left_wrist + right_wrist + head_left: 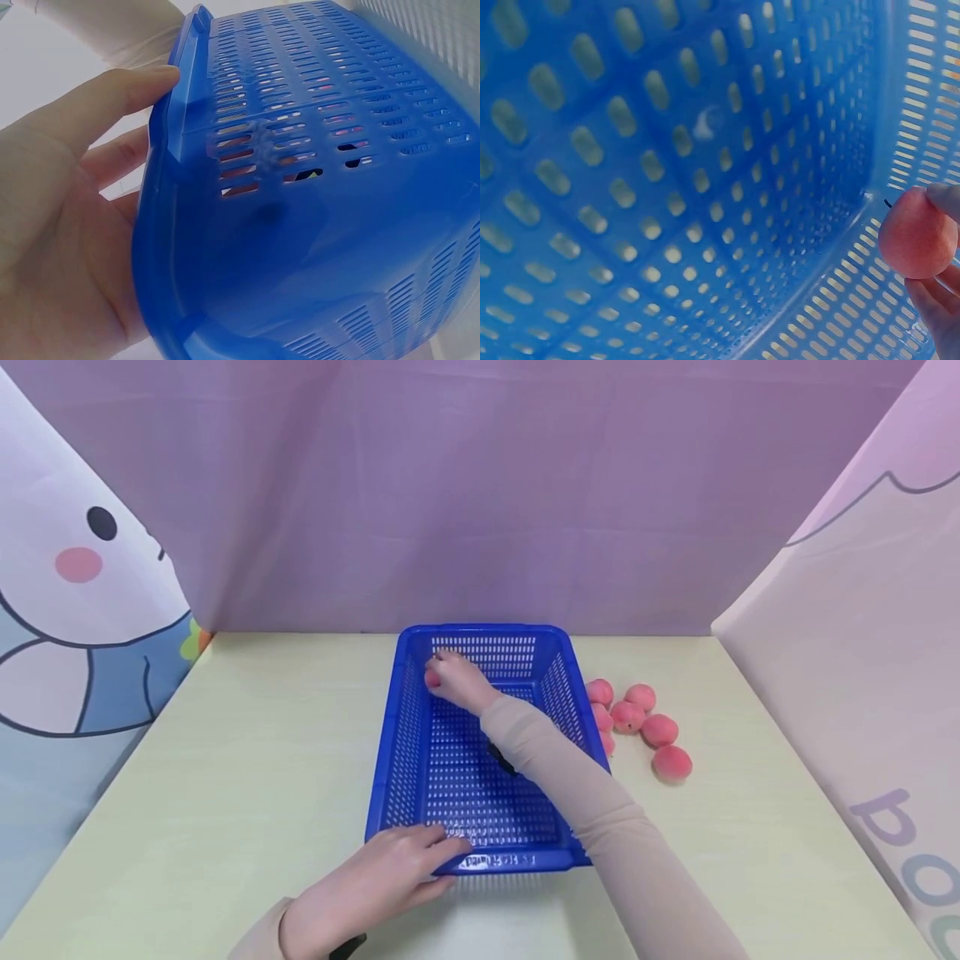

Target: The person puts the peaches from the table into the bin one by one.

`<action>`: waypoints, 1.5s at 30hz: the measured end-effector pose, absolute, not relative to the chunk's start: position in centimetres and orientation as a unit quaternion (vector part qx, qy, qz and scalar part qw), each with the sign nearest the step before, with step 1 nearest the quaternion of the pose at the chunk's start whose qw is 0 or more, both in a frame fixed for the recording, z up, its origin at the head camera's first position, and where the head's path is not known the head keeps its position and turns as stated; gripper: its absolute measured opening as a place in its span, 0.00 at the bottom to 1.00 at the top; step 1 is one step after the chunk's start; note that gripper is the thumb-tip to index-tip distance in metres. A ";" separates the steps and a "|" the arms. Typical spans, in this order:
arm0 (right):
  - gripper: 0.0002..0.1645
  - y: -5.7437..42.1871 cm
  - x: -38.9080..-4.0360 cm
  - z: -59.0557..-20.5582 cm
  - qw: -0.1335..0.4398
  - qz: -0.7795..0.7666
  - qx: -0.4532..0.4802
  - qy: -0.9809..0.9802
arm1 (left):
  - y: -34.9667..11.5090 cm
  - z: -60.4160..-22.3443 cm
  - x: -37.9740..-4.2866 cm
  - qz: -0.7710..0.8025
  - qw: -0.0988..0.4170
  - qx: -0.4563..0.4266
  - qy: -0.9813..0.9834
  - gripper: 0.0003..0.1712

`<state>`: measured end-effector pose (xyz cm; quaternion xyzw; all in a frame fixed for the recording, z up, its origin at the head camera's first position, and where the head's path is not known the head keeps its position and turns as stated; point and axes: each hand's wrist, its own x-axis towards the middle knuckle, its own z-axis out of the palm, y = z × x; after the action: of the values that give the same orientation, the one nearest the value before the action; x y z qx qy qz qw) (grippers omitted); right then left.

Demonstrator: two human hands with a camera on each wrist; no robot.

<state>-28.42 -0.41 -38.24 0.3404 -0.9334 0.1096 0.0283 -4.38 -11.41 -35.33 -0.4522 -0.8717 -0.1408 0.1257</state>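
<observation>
A blue plastic basket (480,863) with slotted walls stands on the table, its long side running away from me. Inside it, near the far left corner, my right hand (459,681) holds a pink peach (917,234) between thumb and fingers. The peach's short dark stem shows in the right wrist view, with the basket's perforated wall behind it. At the near left corner my left hand (401,864) grips the basket's rim (161,127), thumb and fingers on either side of it.
Several more peaches (660,730) lie on the table to the right of the basket, some partly hidden by its wall. The pale table (247,793) is bounded by a purple backdrop (480,502) and printed side panels (847,635).
</observation>
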 end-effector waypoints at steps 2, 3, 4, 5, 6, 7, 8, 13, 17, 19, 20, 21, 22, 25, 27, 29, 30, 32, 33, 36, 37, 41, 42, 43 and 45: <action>0.20 -0.4 -28.5 -38.4 0.027 0.107 0.340 -0.934 | -11.4 -35.3 -4.4 -0.141 0.123 -0.453 -0.872 0.15; 0.20 -0.4 -28.5 -38.4 0.028 0.104 0.340 -0.934 | -11.4 -35.3 -4.4 -0.141 0.123 -0.454 -0.871 0.15; 0.20 -0.4 -28.5 -38.4 0.029 0.099 0.340 -0.935 | -11.4 -35.2 -4.5 -0.141 0.123 -0.454 -0.871 0.15; 0.21 -0.5 -28.6 -38.5 0.030 0.095 0.340 -0.935 | -11.4 -35.2 -4.5 -0.142 0.125 -0.454 -0.871 0.15; 0.21 -0.5 -28.6 -38.5 0.030 0.094 0.340 -0.935 | -11.4 -35.2 -4.5 -0.142 0.126 -0.455 -0.870 0.15; 0.21 -0.5 -28.6 -38.5 0.029 0.092 0.340 -0.935 | -11.4 -35.2 -4.5 -0.142 0.127 -0.456 -0.870 0.16; 0.21 -0.6 -28.6 -38.5 0.030 0.090 0.341 -0.935 | -11.4 -35.1 -4.5 -0.142 0.128 -0.456 -0.869 0.16; 0.20 -0.7 -28.6 -38.9 0.029 0.087 0.349 -0.933 | -11.4 -35.1 -4.5 -0.137 0.123 -0.456 -0.871 0.16; 0.18 -0.8 -28.5 -39.4 0.043 0.087 0.357 -0.929 | -11.4 -35.0 -4.4 -0.135 0.101 -0.451 -0.876 0.16; 0.18 -0.7 -28.5 -39.5 0.044 0.087 0.358 -0.929 | -11.4 -34.9 -4.4 -0.134 0.098 -0.450 -0.877 0.15; 0.18 -0.7 -28.5 -39.6 0.043 0.086 0.358 -0.929 | -11.4 -34.9 -4.4 -0.135 0.095 -0.450 -0.878 0.15; 0.18 -0.7 -28.5 -39.7 0.042 0.086 0.359 -0.929 | -11.4 -34.9 -4.4 -0.135 0.098 -0.450 -0.877 0.15; 0.18 -0.7 -28.5 -39.7 0.039 0.086 0.358 -0.929 | -11.4 -34.9 -4.4 -0.136 0.100 -0.451 -0.876 0.15; 0.19 -0.7 -28.5 -39.8 0.032 0.084 0.356 -0.930 | -11.4 -35.0 -4.4 -0.139 0.105 -0.454 -0.874 0.16; 0.18 -0.8 -28.5 -40.0 0.029 0.081 0.354 -0.931 | -11.4 -35.0 -4.4 -0.140 0.109 -0.455 -0.873 0.16; 0.18 -0.8 -28.5 -40.1 0.029 0.077 0.353 -0.932 | -11.4 -35.1 -4.4 -0.140 0.109 -0.455 -0.873 0.16; 0.18 -0.9 -28.5 -40.1 0.029 0.075 0.353 -0.932 | -11.4 -35.1 -4.4 -0.139 0.110 -0.454 -0.873 0.16; 0.19 -0.9 -28.5 -40.2 0.029 0.072 0.352 -0.933 | -11.4 -35.1 -4.4 -0.138 0.110 -0.454 -0.874 0.16; 0.19 -0.9 -28.6 -40.2 0.029 0.071 0.352 -0.933 | -11.4 -35.1 -4.4 -0.138 0.111 -0.453 -0.874 0.16; 0.19 -1.0 -28.6 -40.2 0.028 0.071 0.352 -0.933 | -11.4 -35.1 -4.4 -0.137 0.110 -0.453 -0.874 0.16; 0.19 -1.0 -28.6 -40.2 0.028 0.070 0.351 -0.933 | -11.4 -35.1 -4.4 -0.137 0.109 -0.453 -0.874 0.16; 0.20 -1.0 -28.6 -40.2 0.026 0.066 0.350 -0.934 | -11.3 -35.1 -4.4 -0.135 0.109 -0.453 -0.874 0.16; 0.20 -1.0 -28.6 -40.1 0.025 0.065 0.349 -0.934 | -11.3 -35.1 -4.4 -0.134 0.109 -0.453 -0.875 0.16; 0.21 -1.0 -28.6 -40.1 0.024 0.065 0.350 -0.934 | -11.3 -35.1 -4.4 -0.132 0.110 -0.452 -0.875 0.16; 0.21 -1.0 -28.6 -40.0 0.022 0.067 0.350 -0.934 | -11.4 -35.0 -4.4 -0.131 0.105 -0.451 -0.877 0.16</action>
<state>-28.56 -1.00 -39.98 0.3495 -0.9342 0.0675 0.0223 -4.44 -11.35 -35.01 -0.4507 -0.8768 -0.1306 0.1054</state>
